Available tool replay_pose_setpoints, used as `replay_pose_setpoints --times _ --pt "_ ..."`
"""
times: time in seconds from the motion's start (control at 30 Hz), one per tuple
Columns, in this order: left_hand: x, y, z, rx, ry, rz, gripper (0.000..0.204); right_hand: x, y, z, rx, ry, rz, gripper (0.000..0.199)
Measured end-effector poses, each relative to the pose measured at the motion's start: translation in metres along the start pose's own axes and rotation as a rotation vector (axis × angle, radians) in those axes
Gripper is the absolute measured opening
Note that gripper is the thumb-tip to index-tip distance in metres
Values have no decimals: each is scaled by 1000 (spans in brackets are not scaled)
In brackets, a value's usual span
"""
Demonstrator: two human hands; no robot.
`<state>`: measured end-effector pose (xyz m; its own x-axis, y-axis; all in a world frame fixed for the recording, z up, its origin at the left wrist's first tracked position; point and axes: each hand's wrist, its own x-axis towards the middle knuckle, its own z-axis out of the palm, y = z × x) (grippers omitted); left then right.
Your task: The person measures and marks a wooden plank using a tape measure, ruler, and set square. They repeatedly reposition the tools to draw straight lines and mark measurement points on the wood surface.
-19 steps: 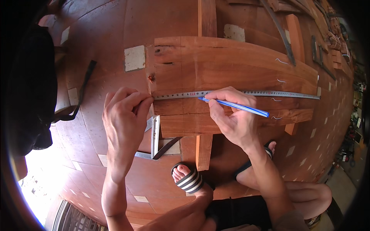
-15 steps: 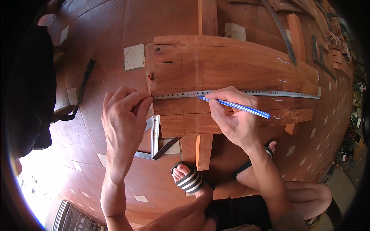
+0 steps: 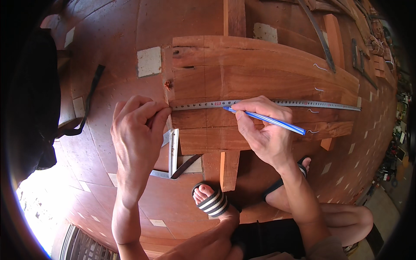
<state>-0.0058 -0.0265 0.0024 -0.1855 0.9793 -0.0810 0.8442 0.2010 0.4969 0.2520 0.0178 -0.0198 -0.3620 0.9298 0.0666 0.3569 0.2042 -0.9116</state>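
Note:
Several reddish-brown wooden boards (image 3: 260, 54) lie side by side, with a steel tape measure (image 3: 303, 103) stretched across them from left to right. My left hand (image 3: 141, 119) pinches the tape at the boards' left edge. In my right hand (image 3: 266, 123) is a blue and white striped pen (image 3: 277, 122), its tip resting on or just over the wood beside the tape's lower edge. Part of the tape is hidden under the right hand's fingers. A thin pencil-like line crosses the boards near their left end, and white curved marks show near their right end.
Wooden beams (image 3: 229, 171) run under the boards. A metal triangular square (image 3: 173, 154) lies below their left end. A long dark metal strip (image 3: 318, 37) rests on the far right corner. A black bag with a strap (image 3: 93, 97) is at left. My sandalled foot (image 3: 210, 199) stands close by.
The view has shifted very slightly. Both hands keep their grips, and the pen stays at nearly the same spot by the tape.

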Motion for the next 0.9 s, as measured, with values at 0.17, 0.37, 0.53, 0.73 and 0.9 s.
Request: replay_pose_setpoints --times 0.17,0.37,0.53,0.73,0.9 --pt "0 0 0 1 -2 3 9 0 0 2 4 20 11 13" --pt "0 1 -1 20 -6 8 9 0 0 2 15 30 12 15" --pt "0 1 -1 17 -6 1 9 1 0 1 -10 22 -20 15" --pt "1 0 0 19 -16 -14 9 2 0 1 -6 21 -31 16" --pt "0 -1 0 20 -11 -1 9 2 -1 0 -23 6 -49 14"
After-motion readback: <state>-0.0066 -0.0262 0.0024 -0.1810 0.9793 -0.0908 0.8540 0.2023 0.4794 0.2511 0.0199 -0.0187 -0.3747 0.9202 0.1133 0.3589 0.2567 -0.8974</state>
